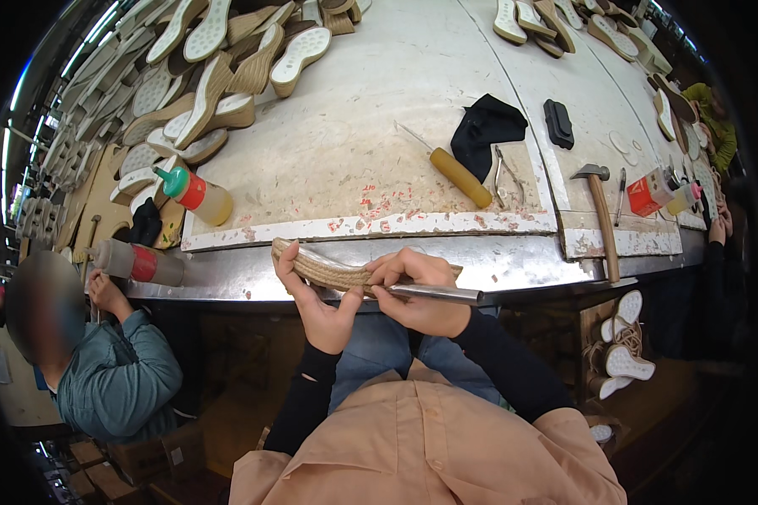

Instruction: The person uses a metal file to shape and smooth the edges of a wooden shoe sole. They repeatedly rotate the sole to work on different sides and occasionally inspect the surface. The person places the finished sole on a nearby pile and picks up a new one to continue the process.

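Note:
Held over the bench's front edge is a rope-wrapped shoe sole (335, 274), its braided side toward me. My left hand (323, 315) is closed round its left part, fingers behind and thumb in front. In my right hand (429, 296) lies a slim silver metal tool (453, 294), gripped like a pen with its round end pointing right. Its working tip is hidden by my fingers near the sole's middle. The fingers of my right hand also rest against the sole.
Beyond my hands lie a yellow-handled awl (461, 178), black cloth (485, 130), hammer (600, 215) and black case (557, 124). A green-capped glue bottle (206, 200) stands left. Wedge soles (299, 59) are heaped at the back left. A co-worker (114, 379) sits at left.

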{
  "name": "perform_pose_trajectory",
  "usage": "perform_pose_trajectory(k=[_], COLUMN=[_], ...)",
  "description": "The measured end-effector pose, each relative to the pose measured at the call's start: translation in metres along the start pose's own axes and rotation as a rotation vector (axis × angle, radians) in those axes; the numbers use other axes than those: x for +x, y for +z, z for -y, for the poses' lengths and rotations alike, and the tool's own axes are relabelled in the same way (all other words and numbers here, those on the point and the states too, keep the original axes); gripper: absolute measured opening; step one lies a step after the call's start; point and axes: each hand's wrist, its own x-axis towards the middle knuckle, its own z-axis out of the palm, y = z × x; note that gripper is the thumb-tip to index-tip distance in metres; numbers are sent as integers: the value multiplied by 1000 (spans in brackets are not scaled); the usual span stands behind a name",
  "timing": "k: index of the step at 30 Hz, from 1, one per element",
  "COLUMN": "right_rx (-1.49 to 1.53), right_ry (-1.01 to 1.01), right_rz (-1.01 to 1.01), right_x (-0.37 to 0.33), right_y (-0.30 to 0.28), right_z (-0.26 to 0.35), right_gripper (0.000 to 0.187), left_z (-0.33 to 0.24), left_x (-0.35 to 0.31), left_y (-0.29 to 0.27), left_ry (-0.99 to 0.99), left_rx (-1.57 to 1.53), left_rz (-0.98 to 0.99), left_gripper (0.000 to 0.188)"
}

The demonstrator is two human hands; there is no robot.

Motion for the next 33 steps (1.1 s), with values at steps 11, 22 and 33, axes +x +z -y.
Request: perform_pose_trajectory(k=[11,22,33], right_rx=[164,254,188], right_ry=[77,261,270], right_rz=[-73,-80,26], right_x=[-7,2,8], right_y=[-5,-1,7], right_z=[-3,6,3], right_gripper=[22,27,24], left_z=[6,5,7], left_x=[0,4,3], left_y=[5,-10,-8], left_ry=[65,-86,-74], left_rx=[127,-145,-149], left_rz=[-44,66,5], left_gripper=[95,90,80])
